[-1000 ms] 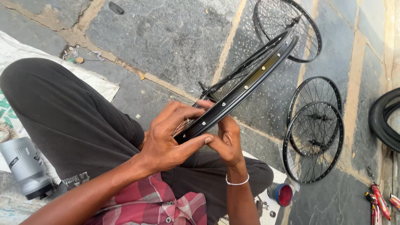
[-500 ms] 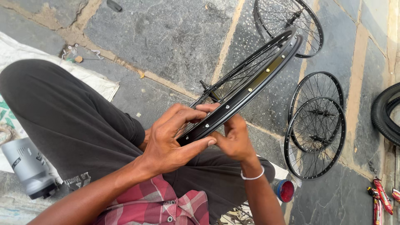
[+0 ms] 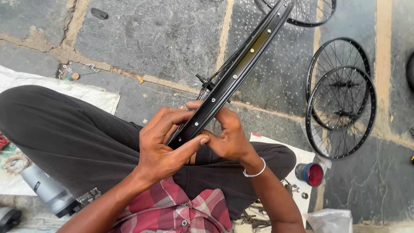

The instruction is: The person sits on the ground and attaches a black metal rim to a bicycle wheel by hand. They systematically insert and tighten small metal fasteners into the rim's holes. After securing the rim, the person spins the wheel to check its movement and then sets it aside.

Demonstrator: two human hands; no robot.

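Note:
A black bicycle wheel rim (image 3: 241, 69) with spokes runs diagonally from my lap up to the top right, its inner channel with nipple holes facing me. My left hand (image 3: 161, 149) wraps the rim's near end, thumb pressed across it. On the other side of the rim, my right hand (image 3: 228, 136) pinches it with fingers and thumb; a white band circles that wrist. Both hands rest above my crossed legs in dark trousers.
Two spoked black wheels (image 3: 340, 99) lie overlapped on the stone floor at right, another wheel (image 3: 308, 11) at the top. A small blue pot with a red inside (image 3: 310, 174) and loose small metal parts sit on white cloth at lower right. A grey bottle (image 3: 45, 192) lies at lower left.
My right hand has shifted along the rim's near end and the rim has turned slightly between my hands. The view has moved closer.

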